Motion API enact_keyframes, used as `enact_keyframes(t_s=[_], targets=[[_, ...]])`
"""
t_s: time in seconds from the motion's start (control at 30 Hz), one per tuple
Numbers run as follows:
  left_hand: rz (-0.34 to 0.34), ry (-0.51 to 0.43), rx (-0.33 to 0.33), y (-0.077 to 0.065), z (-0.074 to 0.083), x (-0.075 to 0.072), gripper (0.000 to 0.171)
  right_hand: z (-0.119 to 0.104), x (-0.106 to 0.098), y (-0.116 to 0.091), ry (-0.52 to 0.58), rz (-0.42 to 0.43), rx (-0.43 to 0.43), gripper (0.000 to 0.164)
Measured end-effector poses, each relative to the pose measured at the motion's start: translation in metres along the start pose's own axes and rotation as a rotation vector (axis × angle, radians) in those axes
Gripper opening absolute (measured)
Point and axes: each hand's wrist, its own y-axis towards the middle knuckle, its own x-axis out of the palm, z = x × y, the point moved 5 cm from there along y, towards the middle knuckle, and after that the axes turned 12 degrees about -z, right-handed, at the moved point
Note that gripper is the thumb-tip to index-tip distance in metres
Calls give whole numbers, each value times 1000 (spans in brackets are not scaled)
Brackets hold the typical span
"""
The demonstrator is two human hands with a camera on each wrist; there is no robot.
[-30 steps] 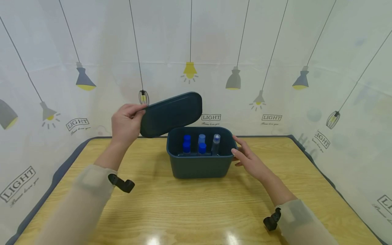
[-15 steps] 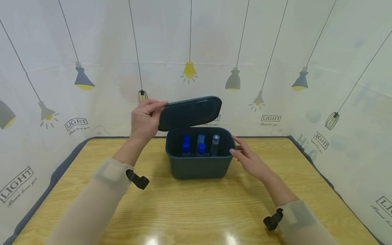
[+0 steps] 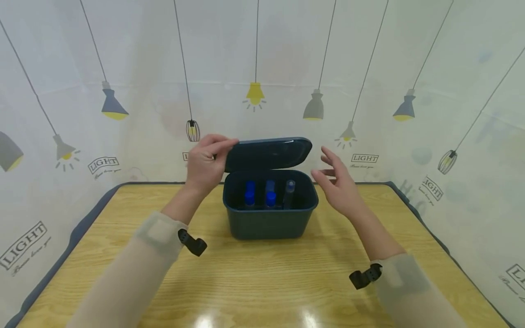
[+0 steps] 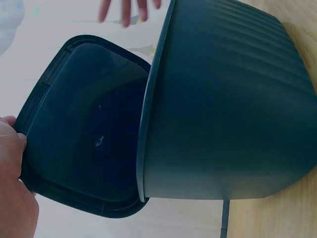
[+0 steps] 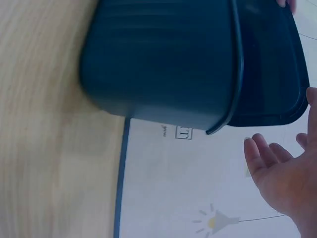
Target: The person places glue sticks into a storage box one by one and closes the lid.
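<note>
A dark teal storage box (image 3: 268, 225) stands on the table, its top uncovered. Inside it are several bottles with blue caps (image 3: 270, 198) and a slim clear one (image 3: 289, 193) at the right. My left hand (image 3: 207, 161) pinches the left end of the matching lid (image 3: 268, 155), which hangs tilted above the box's back rim, underside toward me. My right hand (image 3: 340, 187) is off the box, fingers spread, just right of the lid's far end. In the right wrist view the right hand (image 5: 285, 173) holds nothing.
The wooden table (image 3: 262, 278) runs back to a pale cloth (image 3: 369, 54) printed with hanging lamps. The cloth also encloses the left and right sides. A dark band (image 3: 94, 209) edges the table.
My left hand has carried the lid rightward, over the box, and levelled it somewhat. My right hand has let go of the box's right rim and risen.
</note>
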Motion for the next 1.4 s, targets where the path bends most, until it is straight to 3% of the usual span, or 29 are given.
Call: enact_keyframes(t_s=[0.23, 0.43, 0.6, 0.83, 1.03, 1.4], targets=[[-8, 9, 132, -4, 7, 7, 18, -15, -1, 8, -18, 23, -62, 69], [-33, -20, 219, -15, 9, 11, 18, -10, -1, 10, -72, 4, -31, 55], [-77, -52, 233, -29, 7, 10, 19, -4, 0, 8, -136, -26, 11, 50], [-145, -47, 247, -44, 2, 11, 21, 0, 4, 2, -216, -76, -23, 43], [-198, -56, 212, -56, -1, 10, 27, 8, 7, -7, -207, -113, -41, 37], [-277, -89, 225, -80, -5, 18, 24, 22, 17, -26, -185, -162, -73, 31]])
